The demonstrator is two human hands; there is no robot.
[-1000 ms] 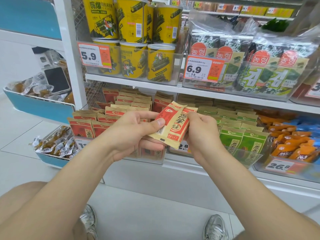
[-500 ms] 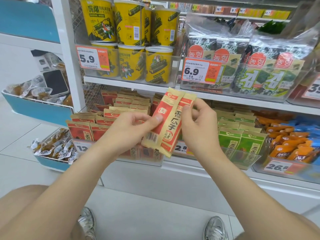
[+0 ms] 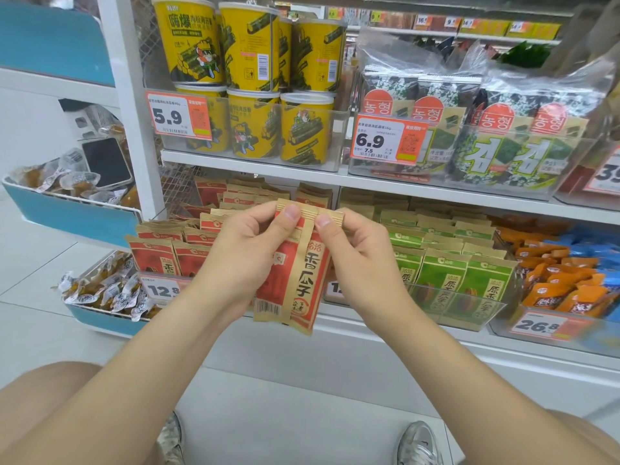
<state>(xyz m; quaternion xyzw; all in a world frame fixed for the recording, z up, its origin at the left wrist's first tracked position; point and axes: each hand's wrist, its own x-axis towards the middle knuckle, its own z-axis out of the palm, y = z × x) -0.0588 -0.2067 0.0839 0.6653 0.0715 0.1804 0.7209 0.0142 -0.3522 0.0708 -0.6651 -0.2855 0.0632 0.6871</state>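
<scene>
The person holds two red seed packets point(image 3: 298, 283) upright in front of the lower shelf point(image 3: 385, 327), one overlapping the other, the left one showing a barcode at its bottom corner. The left hand point(image 3: 248, 250) pinches the brown top strip of the packets, thumb pressed on the near face and fingers curled behind. The right hand point(image 3: 362, 260) pinches the same strip just to the right, its thumb beside the left thumb. Behind the hands, more red packets point(image 3: 161, 253) stand in a clear bin, with green packets point(image 3: 446, 280) to the right and orange packets point(image 3: 563, 290) further right. On the shelf above stand yellow tubs point(image 3: 255, 129) and seaweed packs point(image 3: 503, 146). A blue bin point(image 3: 97, 322) of wrapped snacks sits at the far left.
</scene>
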